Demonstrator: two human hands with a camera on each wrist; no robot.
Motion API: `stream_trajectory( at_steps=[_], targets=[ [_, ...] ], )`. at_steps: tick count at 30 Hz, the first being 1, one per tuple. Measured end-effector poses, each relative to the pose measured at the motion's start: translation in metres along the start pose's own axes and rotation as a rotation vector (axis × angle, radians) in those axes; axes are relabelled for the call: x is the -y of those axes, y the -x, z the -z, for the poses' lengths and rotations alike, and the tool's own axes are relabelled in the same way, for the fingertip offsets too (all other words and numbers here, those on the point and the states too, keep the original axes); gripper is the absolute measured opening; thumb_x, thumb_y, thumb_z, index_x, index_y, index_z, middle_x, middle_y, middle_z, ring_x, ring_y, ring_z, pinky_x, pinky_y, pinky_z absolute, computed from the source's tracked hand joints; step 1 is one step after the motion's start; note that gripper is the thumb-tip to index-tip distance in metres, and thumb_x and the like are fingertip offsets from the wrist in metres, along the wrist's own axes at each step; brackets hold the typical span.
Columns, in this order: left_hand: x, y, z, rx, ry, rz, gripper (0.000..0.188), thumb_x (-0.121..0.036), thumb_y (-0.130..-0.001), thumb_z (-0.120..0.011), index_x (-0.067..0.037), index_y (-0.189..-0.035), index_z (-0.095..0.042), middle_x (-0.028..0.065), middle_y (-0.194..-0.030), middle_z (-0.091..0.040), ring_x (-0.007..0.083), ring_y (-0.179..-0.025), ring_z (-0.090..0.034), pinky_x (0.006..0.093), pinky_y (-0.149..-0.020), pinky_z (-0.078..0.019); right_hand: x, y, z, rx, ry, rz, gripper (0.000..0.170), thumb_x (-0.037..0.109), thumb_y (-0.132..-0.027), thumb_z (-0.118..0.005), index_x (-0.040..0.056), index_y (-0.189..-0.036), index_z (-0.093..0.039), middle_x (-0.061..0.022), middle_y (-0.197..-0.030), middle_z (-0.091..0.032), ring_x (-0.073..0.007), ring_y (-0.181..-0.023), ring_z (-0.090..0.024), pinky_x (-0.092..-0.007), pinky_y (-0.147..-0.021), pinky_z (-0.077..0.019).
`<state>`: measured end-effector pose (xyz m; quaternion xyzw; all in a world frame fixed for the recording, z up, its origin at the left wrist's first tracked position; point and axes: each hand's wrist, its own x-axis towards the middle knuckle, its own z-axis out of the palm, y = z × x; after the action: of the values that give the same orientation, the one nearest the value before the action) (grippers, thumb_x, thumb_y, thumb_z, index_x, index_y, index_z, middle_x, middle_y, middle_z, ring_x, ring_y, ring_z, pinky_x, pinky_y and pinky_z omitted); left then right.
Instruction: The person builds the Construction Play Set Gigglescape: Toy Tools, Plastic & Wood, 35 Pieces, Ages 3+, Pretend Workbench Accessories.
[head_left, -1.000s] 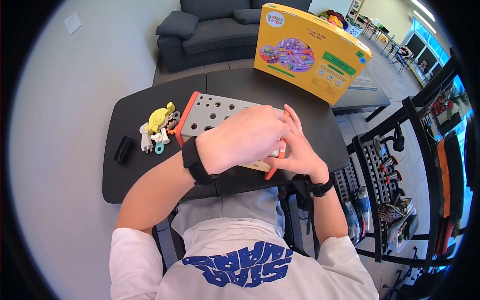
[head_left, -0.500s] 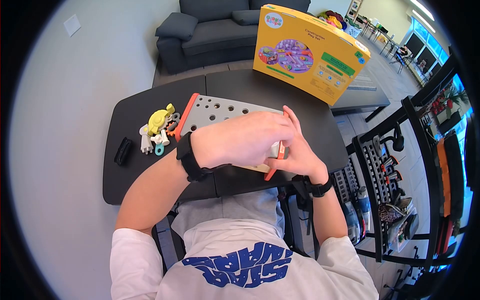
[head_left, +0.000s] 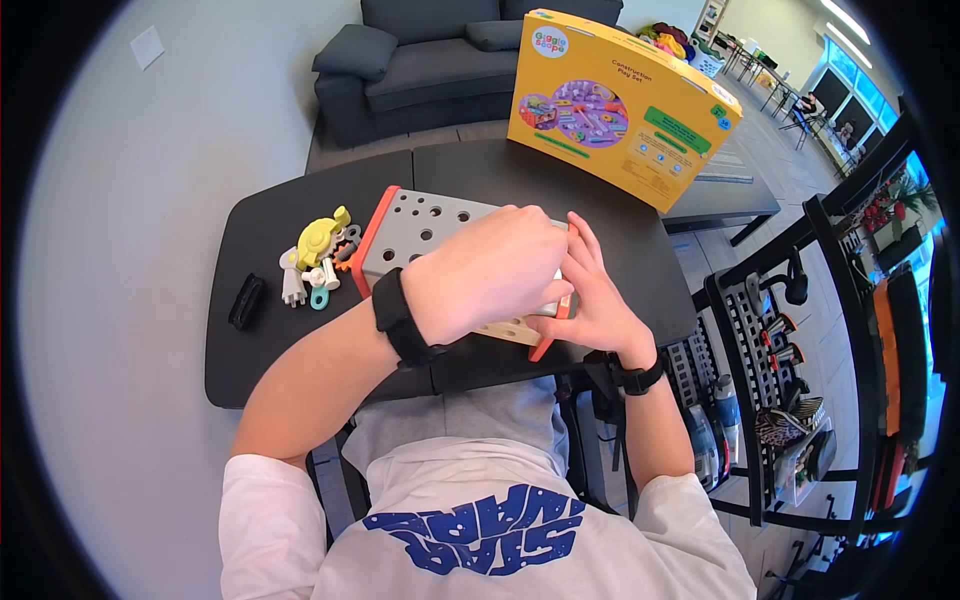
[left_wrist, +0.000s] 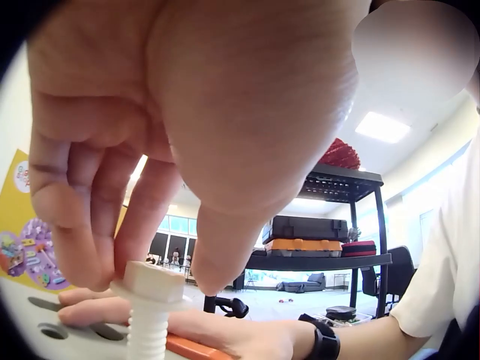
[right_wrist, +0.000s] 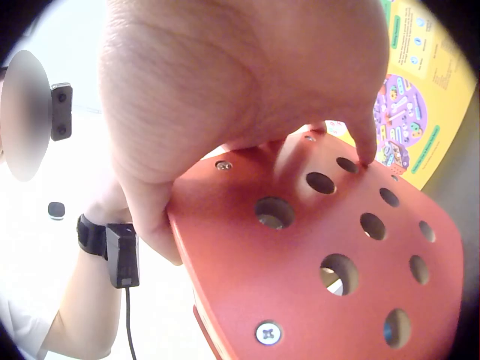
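Note:
A grey-topped toy bench (head_left: 404,215) with red ends lies on the black table. Over its right part is my left hand (head_left: 490,270), fingers bent down. The left wrist view has this hand (left_wrist: 172,150) with fingertips and thumb around the head of a white threaded bolt (left_wrist: 147,326); a narrow gap shows beside the thumb. My right hand (head_left: 600,310) grips the bench's right end. In the right wrist view the hand (right_wrist: 247,82) spans the holed red end panel (right_wrist: 300,247), thumb on one edge and a finger on the far side.
Left of the bench are yellow, white and teal toy parts (head_left: 318,242) in a pile and a black object (head_left: 246,301). A yellow box (head_left: 620,110) stands behind, a sofa (head_left: 440,70) farther back. Black shelving (head_left: 750,350) is at the right.
My left hand drew back a little to the left, then returned with its knuckles turned higher and the thumb showing. The right hand and the bench have hardly moved.

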<state>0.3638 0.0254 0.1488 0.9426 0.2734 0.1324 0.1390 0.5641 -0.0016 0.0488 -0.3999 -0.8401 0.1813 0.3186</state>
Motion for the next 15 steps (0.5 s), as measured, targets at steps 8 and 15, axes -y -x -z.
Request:
stream_trajectory(
  at_steps=[8, 15],
  targets=[
    [0.003, -0.005, 0.002, 0.137, 0.015, -0.043, 0.017, -0.011, -0.077, -0.068, 0.0, -0.088, -0.072, 0.0156, -0.104, -0.07, 0.0372, -0.089, -0.066, 0.0438, -0.084, -0.0547, -0.002, 0.0, -0.001, -0.01, -0.008, 0.028, 0.079, 0.037, -0.068, -0.08, 0.0119, -0.139, -0.057, -0.0126, -0.155, -0.039, -0.0484, -0.151, -0.012, -0.0593, -0.123, -0.0185],
    [0.003, -0.003, 0.013, 0.109, 0.168, -0.153, 0.025, -0.009, -0.077, -0.071, -0.004, -0.101, -0.072, 0.0143, -0.108, -0.068, 0.0358, -0.102, -0.064, 0.0435, -0.092, -0.052, 0.0, 0.001, -0.002, -0.006, -0.067, -0.029, 0.081, 0.037, -0.069, -0.08, 0.0124, -0.142, -0.054, -0.0131, -0.155, -0.038, -0.0481, -0.151, -0.012, -0.059, -0.123, -0.0193]
  ],
)
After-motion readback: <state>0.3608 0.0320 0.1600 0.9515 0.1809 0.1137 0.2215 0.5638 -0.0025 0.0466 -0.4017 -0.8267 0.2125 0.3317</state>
